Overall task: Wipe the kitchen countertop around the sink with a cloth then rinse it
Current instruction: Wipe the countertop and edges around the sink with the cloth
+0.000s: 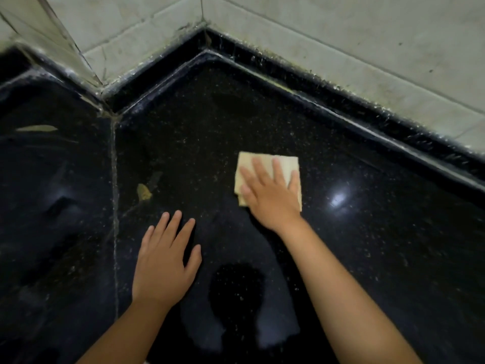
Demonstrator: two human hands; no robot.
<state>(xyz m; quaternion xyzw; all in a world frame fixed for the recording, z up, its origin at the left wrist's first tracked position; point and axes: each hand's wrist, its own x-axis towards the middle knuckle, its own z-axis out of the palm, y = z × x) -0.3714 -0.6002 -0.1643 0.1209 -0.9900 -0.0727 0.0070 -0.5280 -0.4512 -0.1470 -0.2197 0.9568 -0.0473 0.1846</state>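
Note:
A folded pale yellow cloth (262, 162) lies flat on the black speckled countertop (367, 245) near its middle. My right hand (270, 193) presses down on the cloth with fingers spread, covering its lower half. My left hand (165, 261) rests flat on the bare countertop to the lower left of the cloth, fingers apart, holding nothing. No sink is in view.
A raised black edge (341, 101) runs along the tiled wall (341, 35) at the back and right. A grouted seam (114, 206) splits the countertop at left. A small brownish scrap (143, 192) lies near the seam. A bright light reflection (338, 198) shows at right.

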